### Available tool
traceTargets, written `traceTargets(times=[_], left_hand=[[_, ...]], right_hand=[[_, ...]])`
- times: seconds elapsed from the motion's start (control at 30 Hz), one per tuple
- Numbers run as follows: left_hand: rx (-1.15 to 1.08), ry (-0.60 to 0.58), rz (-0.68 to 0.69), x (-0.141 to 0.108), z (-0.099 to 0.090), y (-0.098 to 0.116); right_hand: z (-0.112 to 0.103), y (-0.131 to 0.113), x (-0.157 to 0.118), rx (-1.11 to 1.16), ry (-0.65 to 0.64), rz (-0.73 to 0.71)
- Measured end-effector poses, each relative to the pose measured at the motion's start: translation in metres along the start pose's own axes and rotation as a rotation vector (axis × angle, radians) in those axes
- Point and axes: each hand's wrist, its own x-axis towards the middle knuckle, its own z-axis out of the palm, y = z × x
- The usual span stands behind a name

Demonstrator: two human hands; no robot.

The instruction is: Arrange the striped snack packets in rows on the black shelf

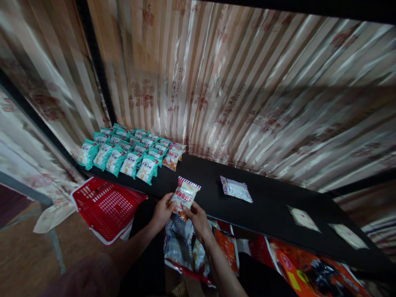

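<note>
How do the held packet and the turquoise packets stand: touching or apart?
Apart. The head view shows black shelf between the held packet and the turquoise packets.

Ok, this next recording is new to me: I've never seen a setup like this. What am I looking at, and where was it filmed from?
There is no machine here, just a person's two bare hands. The single picture comes from a camera worn on the head, looking forward and down, so the forearms enter from the bottom. The left hand and right hand together hold a printed packet with striped ends, near the front edge of a black shelf. At the shelf's left end are rows of teal-and-white packets, with orange-and-white packets beside them. Farther right lies a pale packet. A red basket sits lower, at left.
</note>
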Motion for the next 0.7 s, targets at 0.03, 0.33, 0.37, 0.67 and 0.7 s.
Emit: traceTargets(times=[0.03,0.33,0.37,0.67,0.7], left_hand=[[0.028,0.014,0.005,0.003,-0.002,0.003],[0.420,0.165,0.084,0.026,-0.012,0.021],[0.435,0.182,0.081,0.029,-0.012,0.021],[0.589,0.270,0.218,0.048,-0.014,0.021],[0.599,0.281,0.244,0.048,-0.013,0.020]], right_hand=[[0.002,0.000,0.004,-0.004,0.004,-0.008],[0.023,0.002,0.042,-0.020,0.050,-0.048],[0.025,0.002,0.047,-0.026,0.052,-0.053],[0.035,0.013,0.082,-0.050,0.075,-0.091],[0.036,0.014,0.085,-0.056,0.086,-0.094]])
